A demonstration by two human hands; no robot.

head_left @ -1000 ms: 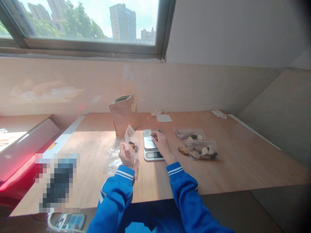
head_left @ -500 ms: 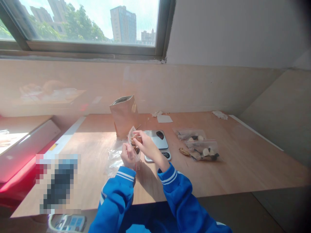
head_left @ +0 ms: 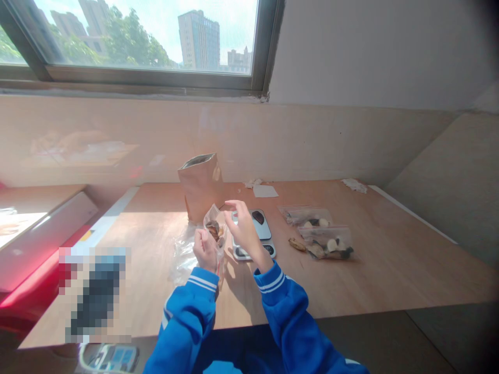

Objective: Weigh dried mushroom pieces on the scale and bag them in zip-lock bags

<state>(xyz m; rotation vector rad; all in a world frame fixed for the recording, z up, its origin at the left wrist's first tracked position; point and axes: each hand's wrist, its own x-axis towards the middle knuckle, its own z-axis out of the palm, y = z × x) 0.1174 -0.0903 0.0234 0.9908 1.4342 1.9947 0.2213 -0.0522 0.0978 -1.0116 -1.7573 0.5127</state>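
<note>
My left hand (head_left: pixel 205 250) is closed on the edge of a clear plastic bag (head_left: pixel 213 214), whose mouth faces up and away. Brown dried pieces (head_left: pixel 214 229) lie inside the bag. To its right, my right hand (head_left: pixel 244 228) has its fingers apart and nothing visible in them. It hovers over the left side of a white kitchen scale (head_left: pixel 266 231), hiding part of it. One dark dried piece (head_left: pixel 258 216) rests on the scale's plate; the display is too small to read.
A brown paper bag (head_left: pixel 200 189) stands open behind my hands. Flat clear plastic (head_left: pixel 183 254) lies left. Filled zip bags (head_left: pixel 331 241) and a loose dried piece (head_left: pixel 297 244) lie right of the scale. White paper (head_left: pixel 265 191) lies at the back. A blurred dark object (head_left: pixel 97 293) is front left.
My right hand has come out of the bag's mouth and moved slightly up and right, its fingers spreading. The brown pieces in the bag now show. My left hand keeps its hold.
</note>
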